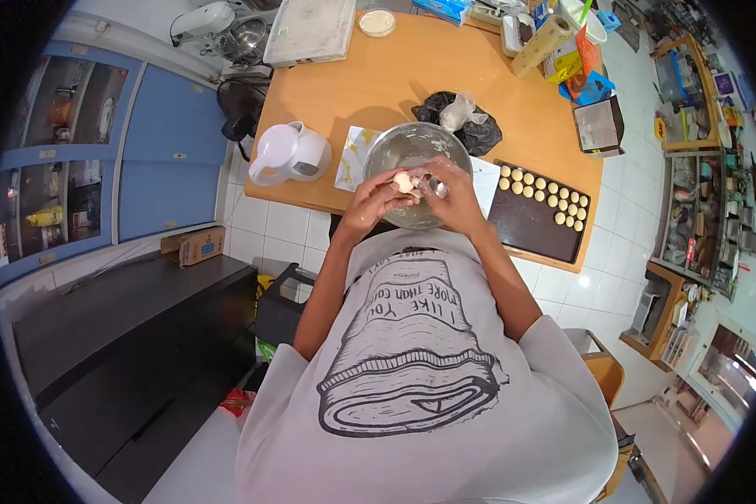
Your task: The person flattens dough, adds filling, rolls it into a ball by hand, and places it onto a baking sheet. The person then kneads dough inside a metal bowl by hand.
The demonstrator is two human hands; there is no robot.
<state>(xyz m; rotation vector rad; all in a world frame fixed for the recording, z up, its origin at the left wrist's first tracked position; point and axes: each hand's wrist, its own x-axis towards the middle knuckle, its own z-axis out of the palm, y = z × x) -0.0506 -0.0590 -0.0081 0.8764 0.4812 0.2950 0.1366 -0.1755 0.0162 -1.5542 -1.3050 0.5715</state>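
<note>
Holding: the left hand (373,202) has a small pale cream ball (404,182) at its fingertips, over the steel bowl.
Left fingers: curled, pinching the ball against the thumb.
Right hand (450,195): at three o'clock from the ball, close beside it, above the same bowl; a small shiny piece (436,187) shows at its fingers, too unclear to name.
Right fingers: bent inward; whether they pinch the piece, I cannot tell.
Bowl: a round, silvery metal bowl (420,143) near the table's front edge, pale smears on its inner wall.
Tray: a dark rectangular baking tray (529,231), between three and four o'clock from the bowl, with rows of round cream-coloured pieces (540,183) along its far side and right part.
Bags: a crumpled black plastic bag (485,134) at one o'clock, a clear bag with white contents (459,112) on it.
Kettle: a white plastic kettle (291,153) at nine o'clock.
Paper: a white sheet with yellow markings (350,160) between bowl and kettle.
Table: light orange-brown wood (378,80).
</note>
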